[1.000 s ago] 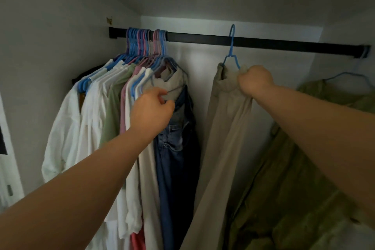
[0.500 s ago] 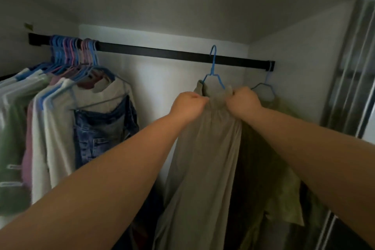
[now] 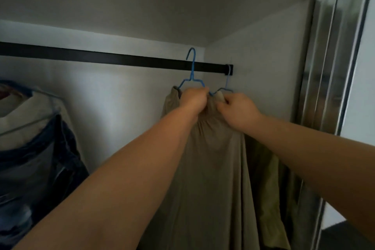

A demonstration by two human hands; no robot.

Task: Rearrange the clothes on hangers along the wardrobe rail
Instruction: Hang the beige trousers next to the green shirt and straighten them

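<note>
Left hand [image 3: 193,98] clenched on the gathered top of the beige garment [image 3: 211,168], just under the shoulder of its blue hanger [image 3: 191,71]. Right hand [image 3: 238,107] pinches the same bunched waistband on the other side; the two grips nearly touch. Hanger hook sits over the black rail [image 3: 113,60], close to the rail's right end bracket. A second hanger [image 3: 226,85] hangs right at that end, carrying an olive-green garment [image 3: 272,178] mostly hidden behind the beige one.

Progress, as a judgement: the beige piece looks placed at the right end, beside the green one, with both hands settling the fabric. A long bare stretch of rail separates it from the denim and pale garments [image 3: 36,138] at left edge. Whether more pieces are to come across cannot be told.
</note>
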